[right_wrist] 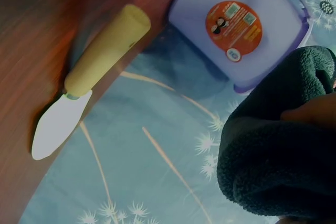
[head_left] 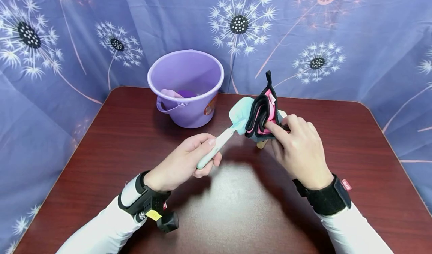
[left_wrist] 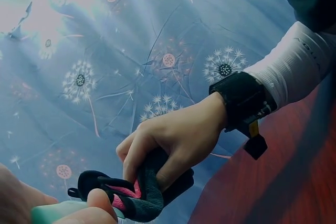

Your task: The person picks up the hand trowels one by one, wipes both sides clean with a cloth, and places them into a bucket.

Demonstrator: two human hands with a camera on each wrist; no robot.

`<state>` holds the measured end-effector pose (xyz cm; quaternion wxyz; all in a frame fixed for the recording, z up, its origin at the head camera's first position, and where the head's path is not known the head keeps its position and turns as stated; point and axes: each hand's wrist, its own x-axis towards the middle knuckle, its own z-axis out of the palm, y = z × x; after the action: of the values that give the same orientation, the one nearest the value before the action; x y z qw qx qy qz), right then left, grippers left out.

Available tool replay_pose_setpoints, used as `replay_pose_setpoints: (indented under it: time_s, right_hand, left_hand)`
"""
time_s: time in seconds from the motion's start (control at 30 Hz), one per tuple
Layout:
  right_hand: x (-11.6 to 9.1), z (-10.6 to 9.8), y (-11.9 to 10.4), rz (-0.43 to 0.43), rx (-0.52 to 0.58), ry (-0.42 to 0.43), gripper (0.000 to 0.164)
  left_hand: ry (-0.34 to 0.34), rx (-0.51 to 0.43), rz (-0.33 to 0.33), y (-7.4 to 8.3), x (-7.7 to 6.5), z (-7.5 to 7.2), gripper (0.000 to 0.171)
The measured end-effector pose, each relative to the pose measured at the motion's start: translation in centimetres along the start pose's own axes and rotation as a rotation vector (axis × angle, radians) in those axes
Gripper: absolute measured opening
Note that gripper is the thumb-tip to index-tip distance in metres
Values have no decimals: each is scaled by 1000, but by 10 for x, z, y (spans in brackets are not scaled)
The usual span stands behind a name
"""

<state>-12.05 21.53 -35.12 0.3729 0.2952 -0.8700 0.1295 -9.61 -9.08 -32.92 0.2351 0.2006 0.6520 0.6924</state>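
Note:
My left hand (head_left: 187, 158) grips the pale handle of a light-blue hand shovel (head_left: 241, 111), its blade tilted up and away. My right hand (head_left: 298, 145) pinches a folded towel (head_left: 261, 113) with dark fabric, pink layers and black edging; a black loop sticks up from it. The towel overlaps the right edge of the shovel's blade, and I cannot tell how firmly they touch. In the left wrist view the towel (left_wrist: 144, 200) bunches under my right fingers. Behind the towel, a trowel (right_wrist: 107, 51) with a wooden handle and pale blade lies on the table.
A purple bucket (head_left: 194, 113) with its handle hanging down stands at the back left of the brown table (head_left: 118, 141). A pinkish-purple thing (head_left: 171, 93) lies inside it. A blue dandelion-print curtain (head_left: 175, 14) hangs behind the table and along its sides.

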Motion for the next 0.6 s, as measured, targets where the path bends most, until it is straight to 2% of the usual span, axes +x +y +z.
replay_pose_setpoints:
  time_s: [0.23, 0.6]
  right_hand:
    - [-2, -3, 11, 46, -18, -8, 39]
    - [-4, -9, 22, 90, -70, -41, 37]
  left_hand:
    - [-26, 17, -19, -1, -1, 4, 34]
    - [-73, 34, -27, -3, 1, 9, 32]
